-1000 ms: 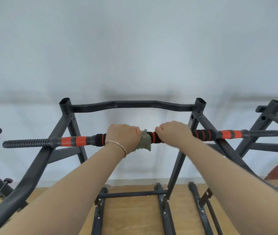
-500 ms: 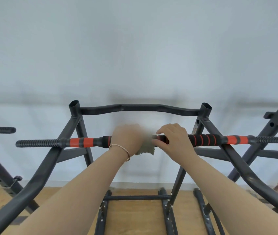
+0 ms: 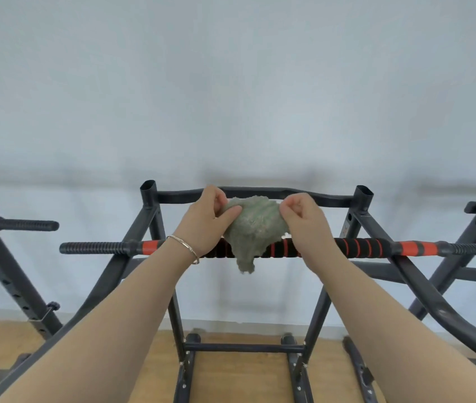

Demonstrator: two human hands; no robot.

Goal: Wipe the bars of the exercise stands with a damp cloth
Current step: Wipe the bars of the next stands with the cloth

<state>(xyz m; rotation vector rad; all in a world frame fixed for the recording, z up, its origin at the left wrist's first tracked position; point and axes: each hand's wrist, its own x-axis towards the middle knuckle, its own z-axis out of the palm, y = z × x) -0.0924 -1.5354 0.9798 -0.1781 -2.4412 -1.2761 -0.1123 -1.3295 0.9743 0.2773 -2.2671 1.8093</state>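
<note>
A bracelet (image 3: 184, 248) is worn on the left wrist; the green cloth (image 3: 252, 228) is pinched by the left hand (image 3: 204, 221) and by the right hand (image 3: 303, 221), and is held stretched just above the striped bar (image 3: 358, 247).

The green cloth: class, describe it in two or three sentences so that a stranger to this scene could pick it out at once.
Find the dark metal exercise stand in the middle, against the pale wall. Across its front runs a black bar with orange bands. The cloth is held up in front of that bar, pinched by the left hand and the right hand; it is the only soft, fuzzy, pale green thing among hard tubes.
</note>
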